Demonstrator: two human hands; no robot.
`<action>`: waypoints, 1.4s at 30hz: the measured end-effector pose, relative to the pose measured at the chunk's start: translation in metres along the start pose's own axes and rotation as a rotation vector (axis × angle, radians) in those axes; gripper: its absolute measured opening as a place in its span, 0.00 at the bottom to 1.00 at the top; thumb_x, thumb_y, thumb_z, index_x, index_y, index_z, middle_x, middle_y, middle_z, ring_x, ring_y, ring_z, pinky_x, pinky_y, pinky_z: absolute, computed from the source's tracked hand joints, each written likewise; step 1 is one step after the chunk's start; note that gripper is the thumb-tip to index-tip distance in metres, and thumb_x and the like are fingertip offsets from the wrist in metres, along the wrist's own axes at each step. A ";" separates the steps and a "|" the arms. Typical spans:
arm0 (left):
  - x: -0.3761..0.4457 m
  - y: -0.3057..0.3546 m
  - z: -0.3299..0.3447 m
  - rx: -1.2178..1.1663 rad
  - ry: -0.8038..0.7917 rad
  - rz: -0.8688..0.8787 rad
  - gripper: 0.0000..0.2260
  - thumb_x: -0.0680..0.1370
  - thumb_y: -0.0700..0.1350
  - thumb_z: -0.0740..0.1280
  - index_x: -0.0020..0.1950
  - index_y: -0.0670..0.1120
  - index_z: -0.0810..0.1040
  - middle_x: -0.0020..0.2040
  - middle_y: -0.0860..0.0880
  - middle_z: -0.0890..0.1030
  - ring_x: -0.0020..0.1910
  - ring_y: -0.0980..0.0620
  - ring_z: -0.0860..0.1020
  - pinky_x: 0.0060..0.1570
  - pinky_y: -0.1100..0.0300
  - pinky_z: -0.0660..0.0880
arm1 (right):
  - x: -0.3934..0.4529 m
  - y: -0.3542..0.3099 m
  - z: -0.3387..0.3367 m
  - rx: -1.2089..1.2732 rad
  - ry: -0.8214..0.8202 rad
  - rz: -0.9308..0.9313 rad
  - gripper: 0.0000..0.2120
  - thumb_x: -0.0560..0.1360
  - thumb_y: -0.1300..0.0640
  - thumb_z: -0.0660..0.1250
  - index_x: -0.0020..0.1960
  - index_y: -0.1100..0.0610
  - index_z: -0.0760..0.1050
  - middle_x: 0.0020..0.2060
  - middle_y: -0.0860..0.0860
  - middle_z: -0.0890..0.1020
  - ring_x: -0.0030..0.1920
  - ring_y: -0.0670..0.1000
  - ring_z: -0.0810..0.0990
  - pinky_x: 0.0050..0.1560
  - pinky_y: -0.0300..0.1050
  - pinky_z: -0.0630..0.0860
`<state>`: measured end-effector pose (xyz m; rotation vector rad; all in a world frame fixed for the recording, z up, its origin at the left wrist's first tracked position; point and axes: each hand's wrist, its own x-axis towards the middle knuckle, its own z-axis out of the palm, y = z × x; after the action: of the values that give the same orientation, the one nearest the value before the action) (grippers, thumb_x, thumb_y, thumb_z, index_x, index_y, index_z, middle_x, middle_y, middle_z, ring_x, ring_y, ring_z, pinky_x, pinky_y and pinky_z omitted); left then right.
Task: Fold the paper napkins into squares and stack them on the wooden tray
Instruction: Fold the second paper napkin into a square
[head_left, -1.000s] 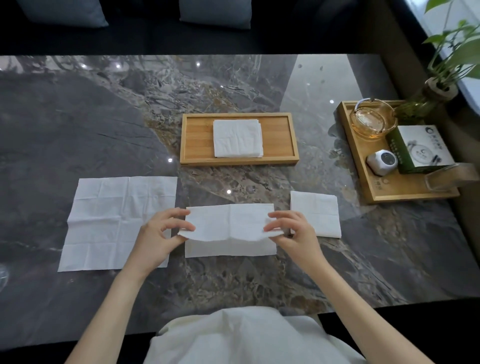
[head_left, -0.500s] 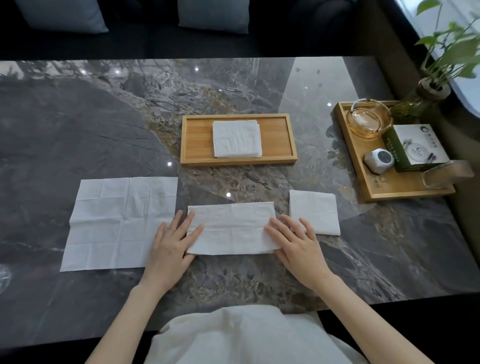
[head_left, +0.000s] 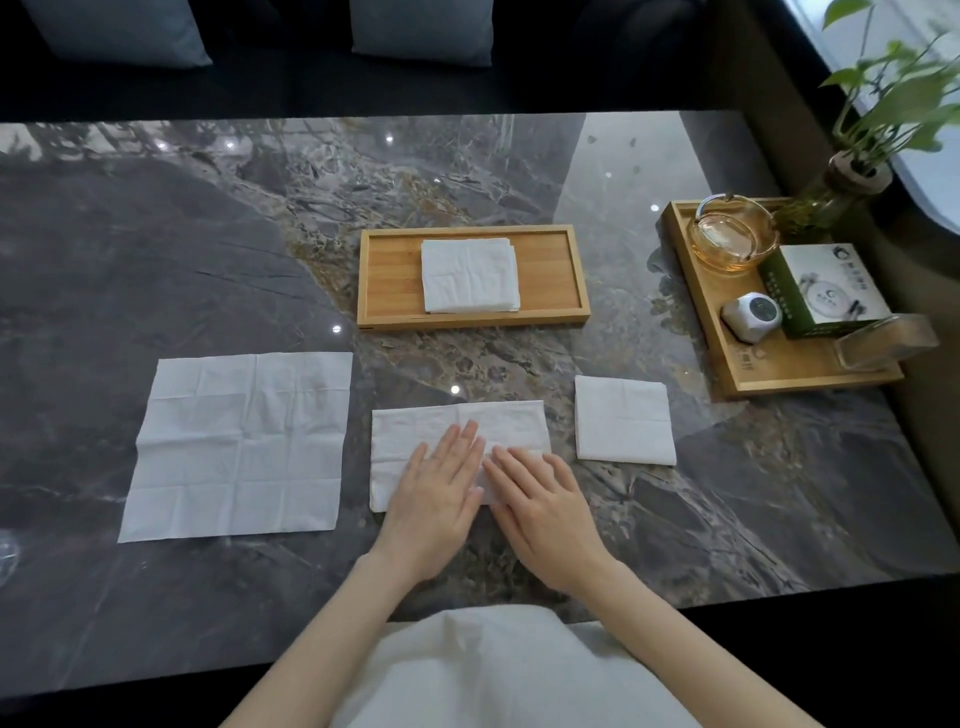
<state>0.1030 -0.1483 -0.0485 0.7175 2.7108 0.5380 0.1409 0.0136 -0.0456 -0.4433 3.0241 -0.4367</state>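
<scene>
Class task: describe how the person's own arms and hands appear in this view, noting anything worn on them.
Both forearms are bare, with no sleeves reaching them. The left hand and right hand show no gloves, rings, watch or bracelet. Fingernails look short and unpainted. A pale, cream-coloured garment covers the body below the arms.

Wooden tray (head_left: 550, 280): at the table's (head_left: 156, 234) middle, folded napkins (head_left: 469, 275) stacked in it.
Half-folded napkin (head_left: 415, 431): before the tray, both hands on it.
Open napkin (head_left: 239, 447): to its left.
Folded square (head_left: 623, 421): to its right.
Second tray (head_left: 779, 371): far right.
</scene>
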 end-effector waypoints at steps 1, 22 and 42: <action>0.003 0.001 0.006 0.029 -0.013 -0.018 0.28 0.75 0.57 0.34 0.74 0.48 0.46 0.74 0.53 0.41 0.73 0.55 0.40 0.72 0.54 0.38 | -0.004 0.000 0.003 -0.015 -0.016 0.017 0.20 0.79 0.50 0.52 0.64 0.57 0.72 0.63 0.53 0.76 0.65 0.53 0.72 0.65 0.51 0.60; 0.081 0.036 -0.013 -0.054 0.255 -0.001 0.05 0.72 0.37 0.66 0.47 0.41 0.79 0.48 0.42 0.80 0.48 0.42 0.77 0.47 0.49 0.72 | -0.025 0.009 0.003 0.102 0.303 0.535 0.10 0.70 0.48 0.65 0.37 0.55 0.76 0.34 0.50 0.79 0.36 0.54 0.77 0.45 0.45 0.67; 0.089 0.019 -0.060 -0.696 0.134 -0.375 0.05 0.73 0.44 0.68 0.47 0.45 0.78 0.43 0.50 0.79 0.45 0.53 0.77 0.40 0.64 0.72 | 0.024 0.023 -0.041 0.891 0.274 0.766 0.02 0.72 0.63 0.63 0.43 0.58 0.72 0.33 0.49 0.76 0.34 0.48 0.73 0.33 0.37 0.68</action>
<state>0.0145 -0.1031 -0.0029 -0.0080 2.4097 1.3511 0.1077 0.0383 -0.0130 0.8263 2.5086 -1.6748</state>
